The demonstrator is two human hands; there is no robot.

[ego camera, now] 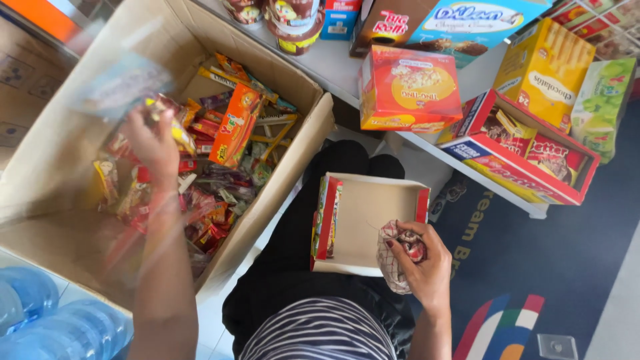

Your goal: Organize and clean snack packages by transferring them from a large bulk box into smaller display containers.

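Note:
My left hand (155,141) reaches into a large cardboard box (50,160) full of small snack packets and closes on a yellow and red packet (175,125); the arm is blurred. My right hand (423,263) grips a crumpled mesh-like wrapper with red and white inside (395,257) at the right front corner of a small red display carton (367,213). That carton rests on my lap and holds a few packets (325,217) standing along its left wall.
A white shelf (427,143) on the right carries an orange-red box (408,90), a yellow box (543,70), a green pack (603,100) and an open red carton of sweets (527,150). Blue water bottles (47,313) lie at the bottom left. A dark printed mat (547,260) covers the floor.

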